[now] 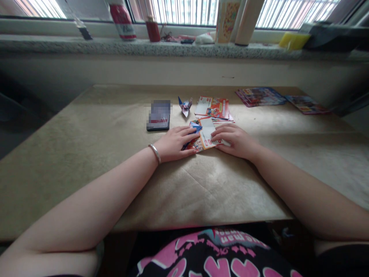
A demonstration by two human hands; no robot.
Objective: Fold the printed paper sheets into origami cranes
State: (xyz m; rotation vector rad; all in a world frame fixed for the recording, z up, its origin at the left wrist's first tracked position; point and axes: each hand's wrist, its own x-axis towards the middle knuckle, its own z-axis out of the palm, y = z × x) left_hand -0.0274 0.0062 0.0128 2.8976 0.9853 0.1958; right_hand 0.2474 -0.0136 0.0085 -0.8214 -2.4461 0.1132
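Note:
A colourful printed paper sheet (205, 134), partly folded, lies on the table (86, 146) in front of me. My left hand (174, 143) rests flat on its left part, fingers stretched out over a fold. My right hand (235, 139) presses its right edge with fingers lying flat and close together. A small folded paper crane (185, 106) stands just behind the sheet. A stack of similar printed sheets (213, 107) lies behind my right hand.
A dark phone (158, 115) lies left of the crane. More printed leaflets (261, 96) and another (307, 104) lie at the back right. The windowsill (173, 46) holds a can, a red cup, boxes and a yellow item.

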